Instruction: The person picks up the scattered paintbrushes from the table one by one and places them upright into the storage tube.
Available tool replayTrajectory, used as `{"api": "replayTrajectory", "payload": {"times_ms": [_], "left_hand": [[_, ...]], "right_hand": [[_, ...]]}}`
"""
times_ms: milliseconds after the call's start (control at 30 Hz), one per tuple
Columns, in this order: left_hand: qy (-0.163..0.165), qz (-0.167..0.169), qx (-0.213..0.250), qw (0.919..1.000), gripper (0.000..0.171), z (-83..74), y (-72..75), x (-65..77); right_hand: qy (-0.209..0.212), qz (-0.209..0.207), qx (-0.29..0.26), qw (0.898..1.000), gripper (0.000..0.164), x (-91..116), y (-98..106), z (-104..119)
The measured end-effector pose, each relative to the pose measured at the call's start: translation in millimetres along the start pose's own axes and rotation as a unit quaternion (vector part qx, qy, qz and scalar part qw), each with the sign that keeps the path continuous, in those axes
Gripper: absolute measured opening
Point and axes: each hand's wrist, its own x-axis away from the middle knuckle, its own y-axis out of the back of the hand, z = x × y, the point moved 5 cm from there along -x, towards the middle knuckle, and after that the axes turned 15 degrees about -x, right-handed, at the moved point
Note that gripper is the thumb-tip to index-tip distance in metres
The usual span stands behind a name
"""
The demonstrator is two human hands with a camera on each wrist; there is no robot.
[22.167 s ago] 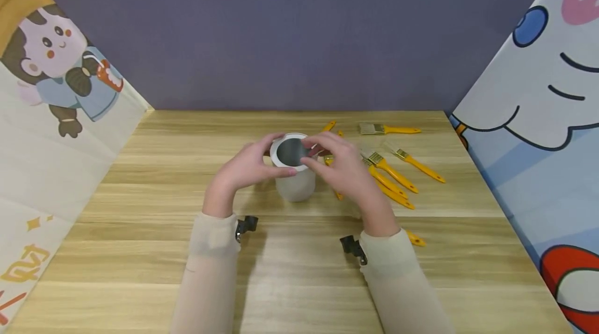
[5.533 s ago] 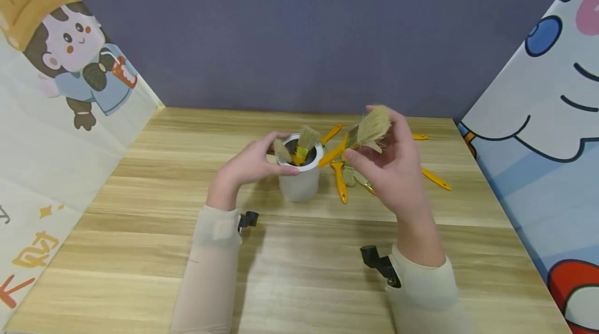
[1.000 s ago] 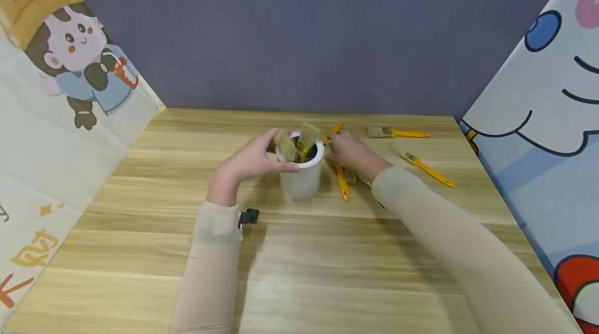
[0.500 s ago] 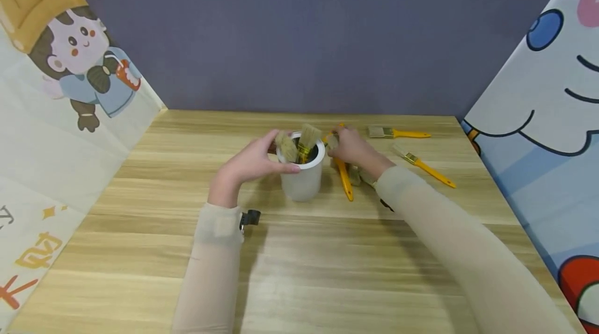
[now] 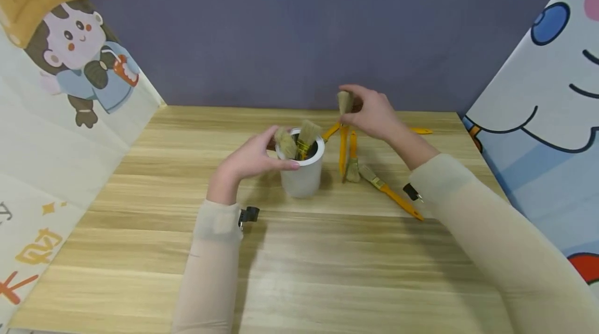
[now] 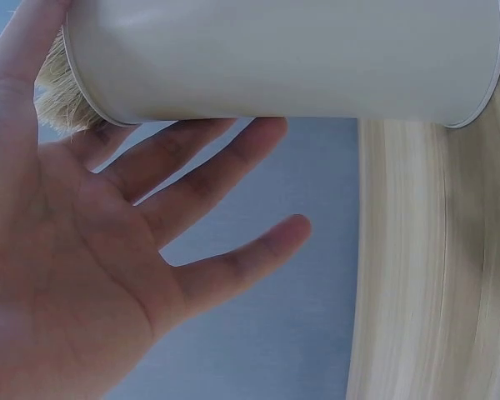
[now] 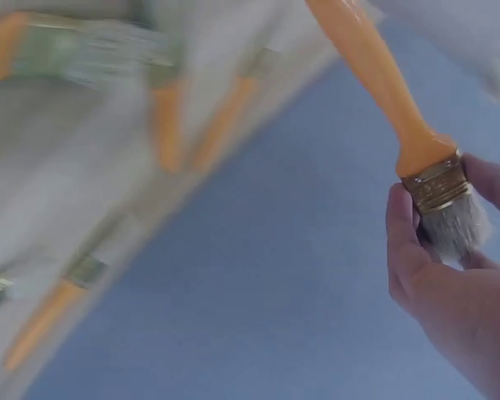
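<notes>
A white cylindrical canister [image 5: 301, 180] stands upright on the wooden table, with bristle-up paintbrushes [image 5: 309, 135] poking out of its mouth. My left hand [image 5: 255, 161] grips it near the rim, thumb in front and fingers behind. In the left wrist view, fingertips of the left hand [image 6: 92, 242] lie along the canister wall [image 6: 283, 58]; the little finger is off it. To the right of the canister, my right hand [image 5: 374, 115] pinches another paintbrush [image 5: 343, 152] at its bristle end, yellow handle pointing down. The right wrist view shows fingers around its metal ferrule [image 7: 437, 183].
Beside the canister lie a paintbrush with its bristles toward me [image 5: 353, 159] and a slanted paintbrush [image 5: 398, 201]. A yellow handle [image 5: 332, 131] shows behind the canister, another handle [image 5: 421, 130] past my right wrist. A dark wall [image 5: 299, 37] borders the table's back.
My right hand, low among the brushes earlier, has risen up and back with a paintbrush, handle hanging down. My left hand and the canister have stayed in place.
</notes>
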Motion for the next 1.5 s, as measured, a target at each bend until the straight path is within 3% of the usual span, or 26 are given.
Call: {"api": "replayTrajectory", "payload": {"times_ms": [233,400,600,733,967,1233,1500], "left_hand": [[-0.009,0.006,0.004,0.9999,0.096,-3.9,3.3,0.9],[-0.001,0.005,0.001,1.0000,0.096,-5.1,5.6,0.1],[0.001,0.009,0.001,1.0000,0.094,-7.0,5.6,-2.9],[-0.008,0.008,0.011,0.9999,0.092,-6.9,5.9,-3.5],[-0.015,0.010,0.012,0.9998,0.092,-5.7,5.5,-1.5],[-0.029,0.008,0.019,0.9994,0.091,-8.6,6.4,-0.9],[-0.015,0.006,0.011,0.9998,0.092,-6.5,8.8,3.3]], "right_hand": [[0.064,-0.069,-0.078,0.993,0.076,29.1,26.6,58.8],[0.149,-0.098,-0.110,0.978,0.075,44.3,23.6,88.7],[0.192,-0.114,-0.113,0.968,0.075,57.1,14.4,106.4],[0.217,-0.115,-0.106,0.964,0.073,62.2,5.0,108.2],[0.262,-0.108,-0.035,0.958,0.069,60.0,-20.3,97.8],[0.237,-0.090,-0.001,0.967,0.070,56.2,-35.4,82.1],[0.204,-0.046,-0.013,0.978,0.072,47.6,-51.2,62.0]]}}
